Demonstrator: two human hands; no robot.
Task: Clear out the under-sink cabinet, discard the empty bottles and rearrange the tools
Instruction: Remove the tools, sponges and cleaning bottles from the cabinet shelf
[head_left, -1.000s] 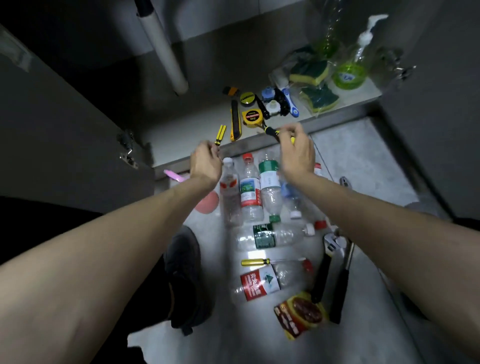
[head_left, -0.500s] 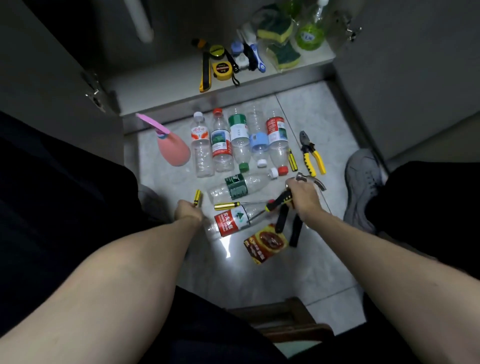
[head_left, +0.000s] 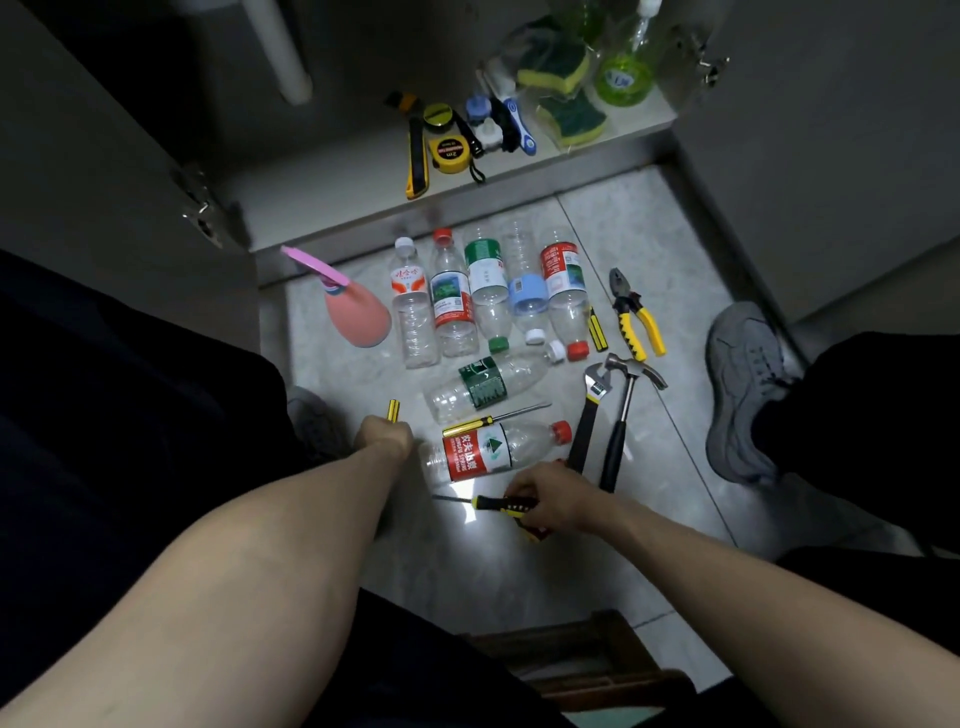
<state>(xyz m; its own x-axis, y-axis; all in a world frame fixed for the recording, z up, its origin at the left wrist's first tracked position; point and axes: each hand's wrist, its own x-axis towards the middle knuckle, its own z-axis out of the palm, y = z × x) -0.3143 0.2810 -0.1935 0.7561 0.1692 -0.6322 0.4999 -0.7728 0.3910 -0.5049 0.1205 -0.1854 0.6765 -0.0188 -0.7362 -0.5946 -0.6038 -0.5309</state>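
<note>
While both of my forearms reach down over the tiled floor (head_left: 613, 244), my right hand (head_left: 553, 499) curls around the handle of a black-and-yellow screwdriver (head_left: 498, 503), fingers wrapped tight; its shaft points left, low over the tile just below the red-label bottle (head_left: 488, 451). My left hand (head_left: 383, 435) is fisted around a small yellow-and-black tool (head_left: 392, 409), of which only the striped end shows above the knuckles. The red-label bottle lies on its side between my hands, red cap to the right, and looks empty. Beside it lies a second screwdriver (head_left: 488, 420), then a green-label bottle (head_left: 485, 384), also clear. Five more bottles (head_left: 485, 296) lie in a row near the cabinet sill, all see-through with nothing visible inside. A pink spray bottle (head_left: 356, 312) lies left of the row. Right of the bottles: pliers (head_left: 635, 314), wrench (head_left: 589, 410), hammer (head_left: 623, 410), the last two side by side. On the cabinet shelf (head_left: 322, 192): utility knife (head_left: 415, 156), tape measure (head_left: 451, 151), sponges (head_left: 563, 88) in clear wrap, and a pump bottle (head_left: 626, 70) with green liquid.
</note>
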